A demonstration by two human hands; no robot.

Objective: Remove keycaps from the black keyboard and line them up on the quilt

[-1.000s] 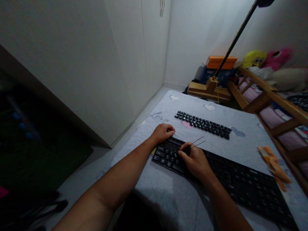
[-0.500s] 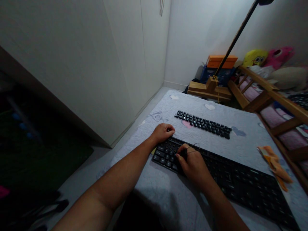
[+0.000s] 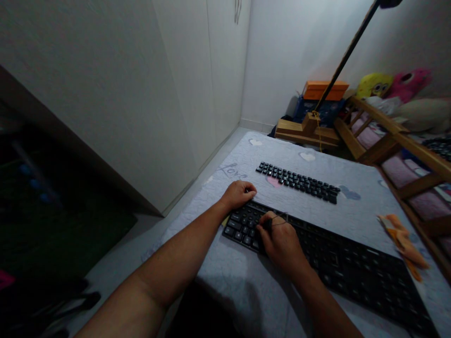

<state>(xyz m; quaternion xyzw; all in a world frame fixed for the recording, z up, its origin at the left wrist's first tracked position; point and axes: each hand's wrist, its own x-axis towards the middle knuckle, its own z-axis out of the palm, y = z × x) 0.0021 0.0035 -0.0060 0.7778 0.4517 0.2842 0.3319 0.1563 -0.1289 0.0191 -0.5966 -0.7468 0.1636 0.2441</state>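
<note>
A black keyboard (image 3: pixel 355 263) lies at a slant across the cloth-covered surface, with some keycaps off its left part. My left hand (image 3: pixel 239 194) rests by its upper left corner, fingers curled and closed; a small dark spot shows between thumb and forefinger, too hidden to name. Over the left part of the keys, my right hand (image 3: pixel 282 237) is closed around what looks like a wire keycap puller (image 3: pixel 282 218), its thin wire loops poking out past the knuckles. The fingertips of that hand touch the key area. Beyond the keyboard, loose black keycaps (image 3: pixel 299 181) lie in rows.
An orange cloth item (image 3: pixel 401 239) lies right of the keyboard. A pale cabinet (image 3: pixel 183 94) stands along the left. At the back are a wooden stand (image 3: pixel 306 130) with a dark pole and an orange box (image 3: pixel 326 90). A wooden bed rail (image 3: pixel 405 136) runs along the right.
My right hand has turned slightly, and the wire loops have shifted a little left and down. My left hand and the keyboard stay in place.
</note>
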